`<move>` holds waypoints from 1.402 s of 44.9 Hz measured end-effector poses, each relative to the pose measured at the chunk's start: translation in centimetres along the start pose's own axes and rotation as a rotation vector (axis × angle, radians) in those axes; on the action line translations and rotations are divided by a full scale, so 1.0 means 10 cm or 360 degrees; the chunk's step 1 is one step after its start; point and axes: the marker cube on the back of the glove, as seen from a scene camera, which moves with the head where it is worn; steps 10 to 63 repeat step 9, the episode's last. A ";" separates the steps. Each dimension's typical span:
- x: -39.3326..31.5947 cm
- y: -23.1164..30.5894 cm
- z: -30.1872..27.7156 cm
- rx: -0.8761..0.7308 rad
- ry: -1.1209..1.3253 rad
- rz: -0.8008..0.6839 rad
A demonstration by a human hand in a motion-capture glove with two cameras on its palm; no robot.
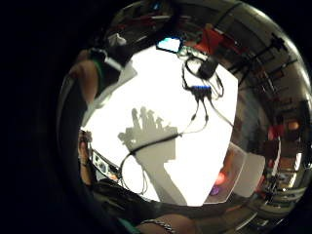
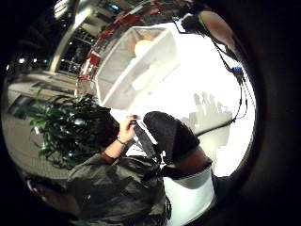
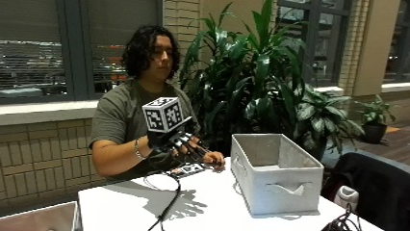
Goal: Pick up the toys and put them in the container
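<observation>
Hovering above the white table (image 3: 211,202), the gloved right hand (image 3: 172,142) holds nothing; its shadow (image 1: 146,129) on the tabletop shows the fingers spread and fairly straight. Beside it, toward the person's left, stands the container (image 3: 276,179), a pale rectangular bin with soft, fabric-looking walls and a cut-out handle at its end. Through the thumb-side palm view an orange rounded toy (image 2: 142,46) and paler shapes lie inside the bin; no toy shows loose on the table near the hand. By my reading the hand is between drops, so the next move calls for finding any remaining toy, if one is left, and closing on it.
</observation>
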 end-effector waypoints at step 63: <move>0.24 0.09 0.24 0.0069 -0.0071 0.0060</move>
